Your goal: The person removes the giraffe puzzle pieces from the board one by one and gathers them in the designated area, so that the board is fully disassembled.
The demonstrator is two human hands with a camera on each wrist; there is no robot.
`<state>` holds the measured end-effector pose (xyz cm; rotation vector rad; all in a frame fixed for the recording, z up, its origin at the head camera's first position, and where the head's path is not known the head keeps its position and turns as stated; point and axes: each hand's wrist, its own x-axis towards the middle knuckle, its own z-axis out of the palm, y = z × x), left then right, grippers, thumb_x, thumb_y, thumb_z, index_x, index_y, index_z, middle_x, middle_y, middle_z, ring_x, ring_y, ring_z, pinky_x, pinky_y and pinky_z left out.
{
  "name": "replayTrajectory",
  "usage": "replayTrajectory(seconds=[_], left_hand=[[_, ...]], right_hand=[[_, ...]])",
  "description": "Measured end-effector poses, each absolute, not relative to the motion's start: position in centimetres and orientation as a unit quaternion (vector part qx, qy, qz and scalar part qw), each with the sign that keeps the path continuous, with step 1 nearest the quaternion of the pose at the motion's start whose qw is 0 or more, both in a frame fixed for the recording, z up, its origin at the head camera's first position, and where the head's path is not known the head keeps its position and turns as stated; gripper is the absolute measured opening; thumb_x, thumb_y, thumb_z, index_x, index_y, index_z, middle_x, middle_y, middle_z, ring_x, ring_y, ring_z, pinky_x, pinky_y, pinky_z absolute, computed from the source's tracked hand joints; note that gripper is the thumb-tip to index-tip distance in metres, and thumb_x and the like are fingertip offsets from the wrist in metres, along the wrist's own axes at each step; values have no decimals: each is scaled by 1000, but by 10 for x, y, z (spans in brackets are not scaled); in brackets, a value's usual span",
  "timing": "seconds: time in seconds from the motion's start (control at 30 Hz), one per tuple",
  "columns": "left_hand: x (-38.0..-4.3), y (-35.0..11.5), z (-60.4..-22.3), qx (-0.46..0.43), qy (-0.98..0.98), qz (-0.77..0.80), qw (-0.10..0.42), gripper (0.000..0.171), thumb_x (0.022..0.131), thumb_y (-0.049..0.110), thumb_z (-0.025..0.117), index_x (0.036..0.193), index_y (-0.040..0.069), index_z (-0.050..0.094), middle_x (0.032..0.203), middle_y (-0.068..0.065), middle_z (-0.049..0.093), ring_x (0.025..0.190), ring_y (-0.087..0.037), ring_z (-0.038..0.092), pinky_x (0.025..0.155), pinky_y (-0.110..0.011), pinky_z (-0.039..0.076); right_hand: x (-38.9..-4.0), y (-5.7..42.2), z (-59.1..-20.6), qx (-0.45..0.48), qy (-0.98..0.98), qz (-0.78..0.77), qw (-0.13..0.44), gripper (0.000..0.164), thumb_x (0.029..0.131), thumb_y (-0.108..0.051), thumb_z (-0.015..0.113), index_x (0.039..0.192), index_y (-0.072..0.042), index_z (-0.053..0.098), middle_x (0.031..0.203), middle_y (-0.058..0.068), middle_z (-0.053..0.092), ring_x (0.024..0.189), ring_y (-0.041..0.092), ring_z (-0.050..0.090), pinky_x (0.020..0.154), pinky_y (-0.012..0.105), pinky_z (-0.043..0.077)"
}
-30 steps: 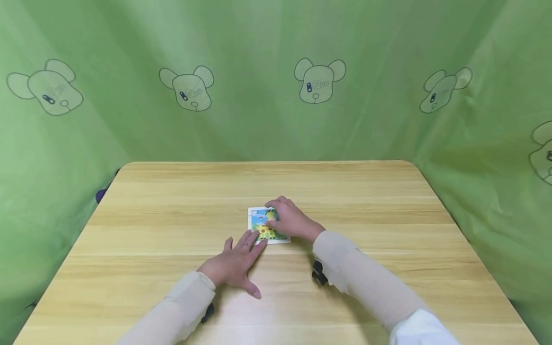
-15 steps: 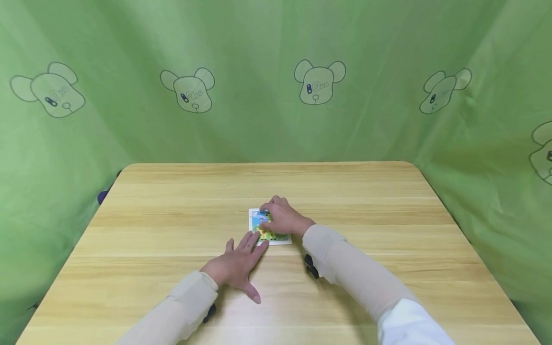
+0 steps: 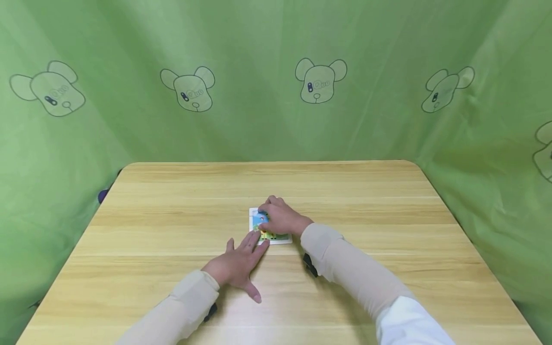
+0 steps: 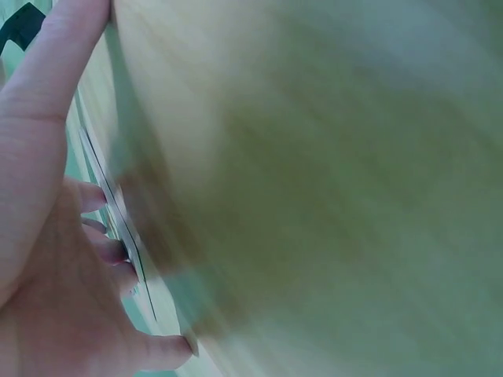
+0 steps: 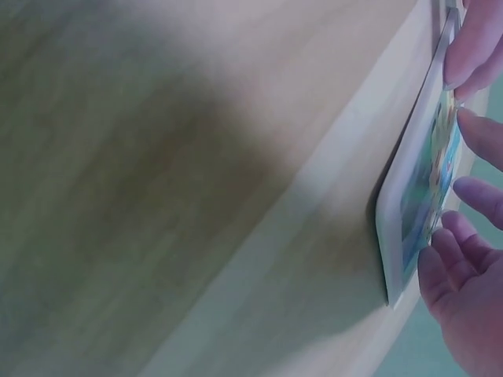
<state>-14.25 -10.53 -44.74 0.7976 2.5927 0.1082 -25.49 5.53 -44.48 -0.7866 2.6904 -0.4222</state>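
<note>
A small framed jigsaw puzzle (image 3: 254,222) with a giraffe picture and white border lies flat mid-table. My left hand (image 3: 235,267) is spread at its near left corner, fingertips resting on the frame and thumb pointing out over the wood. From the right, my right hand (image 3: 284,218) arches over the picture and hides the giraffe's upper part. In the right wrist view, my right hand (image 5: 464,290) has its fingers bent loosely and spaced apart, some touching the puzzle (image 5: 409,228). The left wrist view shows the puzzle's thin edge (image 4: 118,212) beside the left fingers.
The wooden table (image 3: 172,201) has rounded far corners. A green curtain (image 3: 254,120) with bear-head drawings surrounds it at the back and sides. A dark purple round thing (image 3: 102,195) shows past the table's left edge.
My right hand has slid a little left across the picture, covering more of the giraffe. The left hand and the puzzle stay nearly where they were.
</note>
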Motion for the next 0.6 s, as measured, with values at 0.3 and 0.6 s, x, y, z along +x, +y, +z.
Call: replayTrajectory(seconds=[0.3, 0.6], left_hand=[[-142, -104, -445, 284, 933, 34, 219, 134, 52, 76, 68, 153, 15, 5, 158, -15, -7, 146, -30, -5, 105, -68, 18], [-143, -101, -444, 273, 935, 30, 223, 136, 50, 75, 70, 153, 16, 6, 158, -16, -5, 146, -29, -3, 106, -68, 18]], right_hand=[[-258, 56, -442, -298, 931, -135, 160, 56, 87, -39, 65, 134, -12, 52, 123, 5, 47, 107, 17, 44, 98, 32, 42], [-263, 53, -442, -291, 927, -151, 180, 56, 86, -36, 68, 133, -10, 52, 123, 7, 46, 107, 20, 44, 98, 35, 42]])
